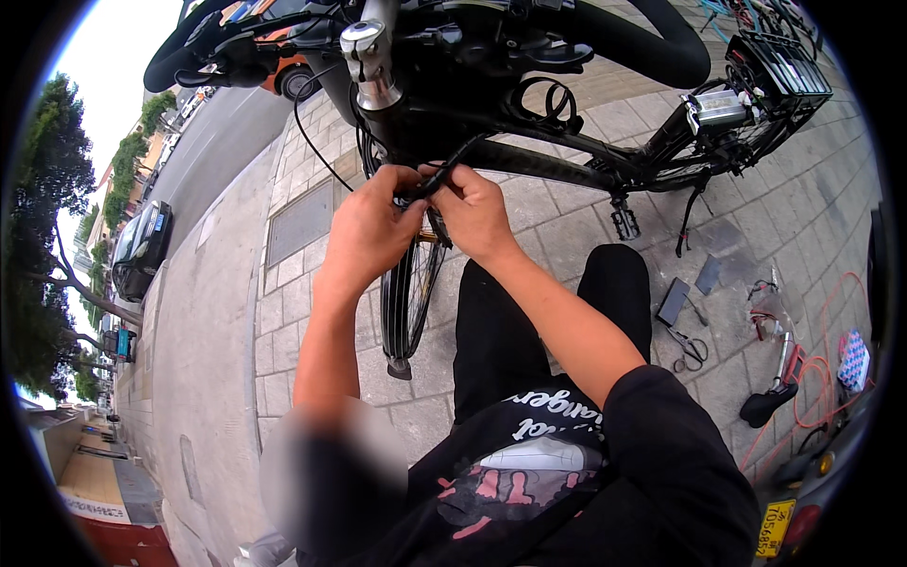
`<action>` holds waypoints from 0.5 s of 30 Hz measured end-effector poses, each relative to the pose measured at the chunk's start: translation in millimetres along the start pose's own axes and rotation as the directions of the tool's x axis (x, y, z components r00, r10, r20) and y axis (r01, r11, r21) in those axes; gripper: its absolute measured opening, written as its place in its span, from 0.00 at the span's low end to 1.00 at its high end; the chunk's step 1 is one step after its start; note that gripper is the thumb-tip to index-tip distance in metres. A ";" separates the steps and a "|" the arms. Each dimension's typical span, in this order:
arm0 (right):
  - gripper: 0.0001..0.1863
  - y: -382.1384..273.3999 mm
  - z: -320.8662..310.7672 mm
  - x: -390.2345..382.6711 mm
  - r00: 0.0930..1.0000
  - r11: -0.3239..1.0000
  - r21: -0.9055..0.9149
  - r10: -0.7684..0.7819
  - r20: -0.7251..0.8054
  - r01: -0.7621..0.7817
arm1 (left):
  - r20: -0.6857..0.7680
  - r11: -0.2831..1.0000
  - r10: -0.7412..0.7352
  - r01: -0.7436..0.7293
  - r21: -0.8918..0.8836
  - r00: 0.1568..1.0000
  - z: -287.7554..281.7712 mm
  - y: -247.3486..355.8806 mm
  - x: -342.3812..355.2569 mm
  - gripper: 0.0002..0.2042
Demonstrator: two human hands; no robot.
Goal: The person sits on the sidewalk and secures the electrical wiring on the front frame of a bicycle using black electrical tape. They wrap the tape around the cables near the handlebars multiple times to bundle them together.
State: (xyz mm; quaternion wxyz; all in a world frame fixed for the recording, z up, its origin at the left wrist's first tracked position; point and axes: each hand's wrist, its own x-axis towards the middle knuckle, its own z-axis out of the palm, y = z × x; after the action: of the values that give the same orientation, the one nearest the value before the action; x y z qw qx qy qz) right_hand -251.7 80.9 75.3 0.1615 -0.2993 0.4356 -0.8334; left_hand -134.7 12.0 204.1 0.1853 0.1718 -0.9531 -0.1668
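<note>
A black electric bicycle (557,142) stands upright before me, its handlebar (652,57) at the top of the view. Below the silver stem (373,57), both of my hands meet at a black cable bundle (439,180). My left hand (371,227) pinches it between thumb and fingers. My right hand (472,213) grips the same bundle just beside, the fingertips of the two hands almost touching. What exactly lies between the fingertips is partly hidden. A loose thin black cable (316,151) loops out left of the stem. The front wheel (408,302) is below my hands.
On the paving at right lie a dark phone-like block (673,300), scissors (693,352), a saddle with its post (770,402), an orange hose (820,364) and a blue-white packet (853,361). A vehicle (817,510) stands at lower right. A kerb and road with a parked car (142,250) run left.
</note>
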 end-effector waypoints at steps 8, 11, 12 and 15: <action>0.19 -23.1 -3.0 1.6 0.974 0.838 0.497 0.184 0.131 -0.225 | -0.075 0.849 -0.125 0.068 -0.523 0.989 7.3 -7.6 -6.0 0.26; 0.19 -25.4 -3.9 1.6 0.960 0.812 0.512 0.231 0.161 -0.281 | -0.122 0.693 -0.228 0.073 -0.717 0.966 17.1 -9.7 -2.6 0.27; 0.19 -24.6 -4.1 2.8 0.957 0.808 0.513 0.238 0.165 -0.289 | -0.158 0.644 -0.267 0.054 -0.763 0.951 20.0 -4.8 -1.8 0.27; 0.17 -20.7 -7.3 2.4 0.954 0.804 0.515 0.243 0.173 -0.298 | -0.228 0.492 -0.378 -0.014 -0.871 0.897 31.7 9.5 -5.5 0.29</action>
State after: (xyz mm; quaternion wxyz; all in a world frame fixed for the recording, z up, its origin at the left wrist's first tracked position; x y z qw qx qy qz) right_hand -258.5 96.0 90.0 0.3769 -0.2179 0.2155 -0.8741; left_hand -145.4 30.6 178.4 0.4117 0.1896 -0.6634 -0.5953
